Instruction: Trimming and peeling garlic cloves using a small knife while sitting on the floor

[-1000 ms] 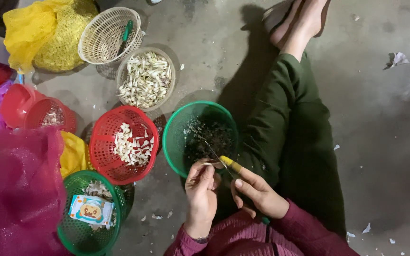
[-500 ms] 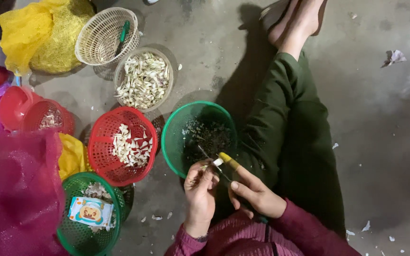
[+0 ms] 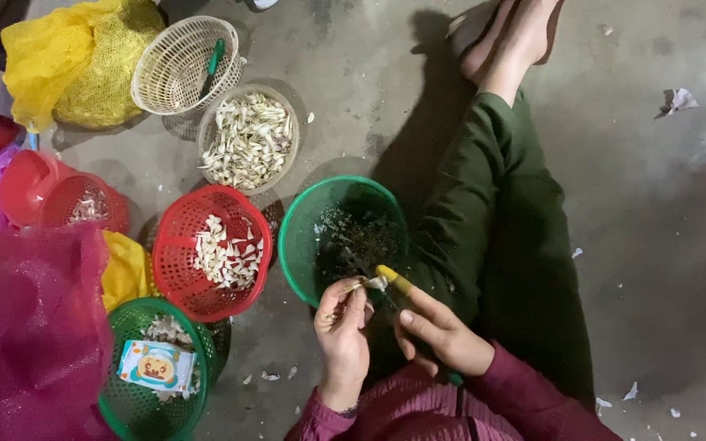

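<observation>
Far left: pink mesh bag (image 3: 30,327) fills the lower-left corner, red plastic cup (image 3: 26,184) above it lying against a small red basket (image 3: 87,204) with pale bits inside. Yellow mesh sack (image 3: 67,61) top left, cream basket (image 3: 185,65) tilted against it with a green-handled tool (image 3: 212,65) in it. Lower left, dark green basket (image 3: 153,380) with garlic and a small printed packet (image 3: 155,365) on top. Yellow bag (image 3: 124,269) between the pink mesh and the red basket (image 3: 214,253), which holds peeled white cloves. Beige bowl (image 3: 248,139) just above it, full of cloves. Centre: green basket (image 3: 341,237) with dark scraps and peels, touching the person's leg in green trousers (image 3: 500,245). Left hand (image 3: 343,331) at the basket's near rim, fingers pinched narrow around a small garlic clove (image 3: 359,286). Right hand (image 3: 439,331) just beside it, closed on a yellow-handled knife (image 3: 392,280), handle tip close against the clove; blade itself hard to make out. Both hands near each other, above the maroon sleeves. Bare feet (image 3: 508,37) top right of centre. Concrete floor (image 3: 655,204) on the right with scattered white peel scraps (image 3: 680,100)
</observation>
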